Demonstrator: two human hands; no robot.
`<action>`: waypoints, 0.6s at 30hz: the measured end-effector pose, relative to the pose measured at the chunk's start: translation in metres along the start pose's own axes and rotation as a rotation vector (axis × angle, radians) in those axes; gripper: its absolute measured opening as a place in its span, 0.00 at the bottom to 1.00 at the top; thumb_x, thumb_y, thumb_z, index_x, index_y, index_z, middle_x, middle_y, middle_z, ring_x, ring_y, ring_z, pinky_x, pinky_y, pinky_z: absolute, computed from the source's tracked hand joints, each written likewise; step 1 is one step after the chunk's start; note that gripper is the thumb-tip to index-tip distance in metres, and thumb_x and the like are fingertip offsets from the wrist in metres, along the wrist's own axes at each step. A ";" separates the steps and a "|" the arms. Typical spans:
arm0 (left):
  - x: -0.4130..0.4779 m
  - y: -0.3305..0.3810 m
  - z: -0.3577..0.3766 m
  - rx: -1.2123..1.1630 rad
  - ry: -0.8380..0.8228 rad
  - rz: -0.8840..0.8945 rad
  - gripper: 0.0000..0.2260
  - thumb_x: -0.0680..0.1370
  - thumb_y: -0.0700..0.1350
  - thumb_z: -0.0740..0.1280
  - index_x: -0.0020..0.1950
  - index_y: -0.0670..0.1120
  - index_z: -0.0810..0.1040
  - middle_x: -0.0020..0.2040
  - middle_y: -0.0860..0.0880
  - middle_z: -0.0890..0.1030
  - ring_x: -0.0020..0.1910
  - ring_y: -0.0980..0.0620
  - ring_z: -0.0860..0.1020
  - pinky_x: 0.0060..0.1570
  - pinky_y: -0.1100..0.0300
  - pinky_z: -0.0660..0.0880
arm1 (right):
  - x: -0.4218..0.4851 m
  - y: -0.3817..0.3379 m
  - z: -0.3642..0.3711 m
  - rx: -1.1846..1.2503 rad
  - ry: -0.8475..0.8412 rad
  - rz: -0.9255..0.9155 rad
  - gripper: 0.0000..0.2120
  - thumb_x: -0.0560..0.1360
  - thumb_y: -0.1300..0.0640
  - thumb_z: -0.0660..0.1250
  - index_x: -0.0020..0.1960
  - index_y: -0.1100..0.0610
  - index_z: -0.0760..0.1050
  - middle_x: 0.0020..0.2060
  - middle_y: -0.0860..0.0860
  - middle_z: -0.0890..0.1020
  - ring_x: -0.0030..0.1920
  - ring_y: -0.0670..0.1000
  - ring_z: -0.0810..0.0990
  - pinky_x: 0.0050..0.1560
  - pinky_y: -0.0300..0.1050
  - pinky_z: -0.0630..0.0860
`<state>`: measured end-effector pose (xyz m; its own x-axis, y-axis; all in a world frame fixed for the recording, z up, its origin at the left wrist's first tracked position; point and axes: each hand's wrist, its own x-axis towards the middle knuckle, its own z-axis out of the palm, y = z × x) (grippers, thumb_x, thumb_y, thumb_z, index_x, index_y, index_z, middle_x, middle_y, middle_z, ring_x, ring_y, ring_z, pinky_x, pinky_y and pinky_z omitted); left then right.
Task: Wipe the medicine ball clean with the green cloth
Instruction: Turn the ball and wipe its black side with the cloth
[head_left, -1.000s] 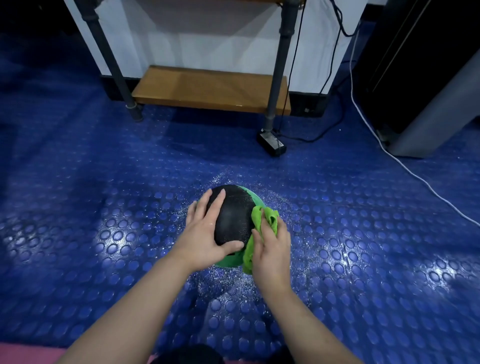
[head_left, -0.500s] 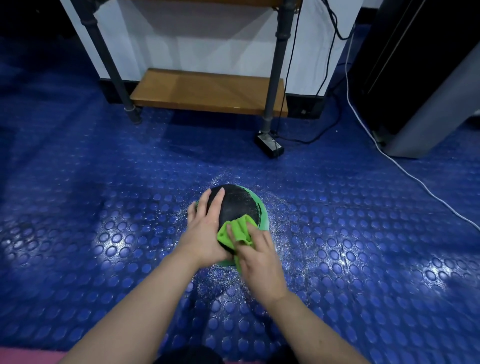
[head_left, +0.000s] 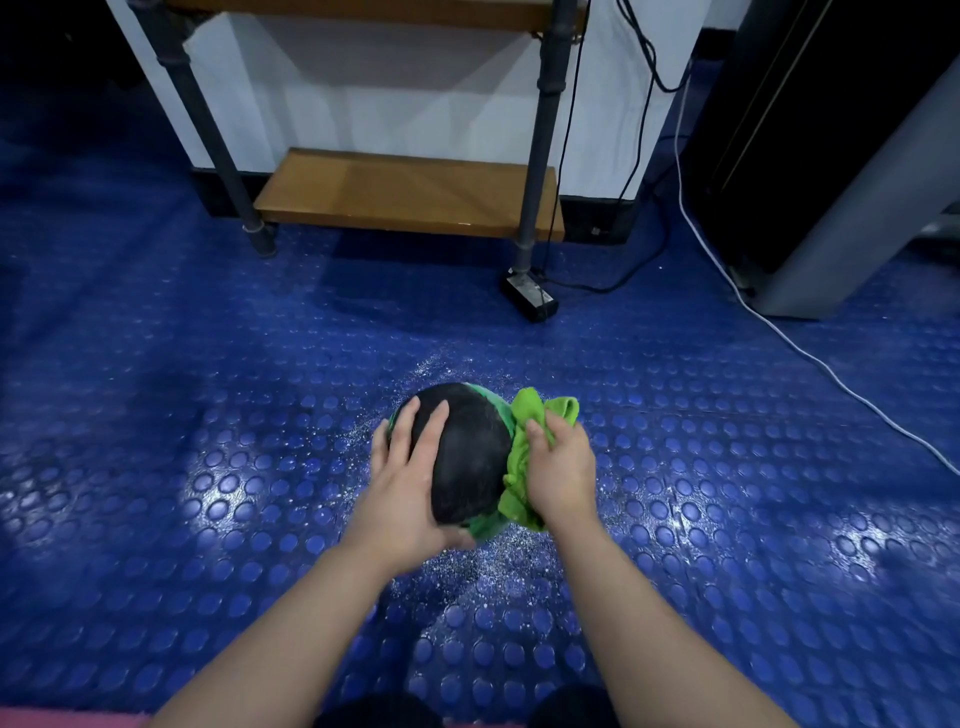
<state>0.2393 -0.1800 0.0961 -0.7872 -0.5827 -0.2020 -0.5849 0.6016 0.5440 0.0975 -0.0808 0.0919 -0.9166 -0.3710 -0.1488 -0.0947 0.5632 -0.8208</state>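
Note:
A black and green medicine ball (head_left: 470, 457) rests on the blue studded floor, just ahead of me. My left hand (head_left: 402, 483) is spread over its left side, fingers on top and thumb under the near edge, holding it steady. My right hand (head_left: 561, 470) grips the bunched green cloth (head_left: 522, 457) and presses it against the ball's right side. Part of the cloth sticks out above my fingers. The ball's right flank is hidden behind cloth and hand.
White powder specks lie scattered on the floor (head_left: 208, 467) around the ball. A metal-legged rack with a wooden shelf (head_left: 410, 192) stands ahead. A black adapter box (head_left: 530, 296) and cables lie by its leg. A white cable (head_left: 810, 353) runs right, beside a grey cabinet (head_left: 852, 208).
My right hand has swept the cloth from the ball's near top face over to its right side. The left hand has kept its hold on the left side.

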 end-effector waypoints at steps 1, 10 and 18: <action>-0.005 -0.005 -0.001 0.023 -0.027 0.048 0.65 0.56 0.57 0.83 0.74 0.68 0.35 0.74 0.66 0.30 0.77 0.49 0.35 0.69 0.34 0.63 | 0.003 -0.001 -0.004 0.015 -0.007 -0.010 0.17 0.80 0.51 0.59 0.67 0.56 0.73 0.67 0.61 0.69 0.68 0.60 0.68 0.67 0.51 0.65; -0.021 0.013 0.011 -0.183 -0.028 -0.076 0.68 0.52 0.68 0.79 0.74 0.65 0.31 0.74 0.61 0.27 0.76 0.45 0.31 0.74 0.39 0.48 | -0.027 -0.006 -0.004 -0.100 -0.007 -0.461 0.17 0.80 0.50 0.58 0.67 0.49 0.73 0.62 0.53 0.74 0.60 0.52 0.67 0.62 0.40 0.62; -0.010 0.013 0.019 -0.178 0.080 -0.096 0.65 0.54 0.63 0.81 0.78 0.61 0.40 0.78 0.59 0.39 0.78 0.47 0.40 0.75 0.46 0.53 | -0.005 -0.005 0.012 -0.336 -0.034 -0.349 0.18 0.80 0.48 0.55 0.67 0.50 0.72 0.58 0.55 0.74 0.55 0.57 0.68 0.57 0.52 0.68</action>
<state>0.2359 -0.1553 0.0899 -0.7073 -0.6786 -0.1981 -0.6072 0.4397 0.6618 0.1069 -0.0908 0.0901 -0.7950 -0.6012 0.0809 -0.5197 0.6062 -0.6020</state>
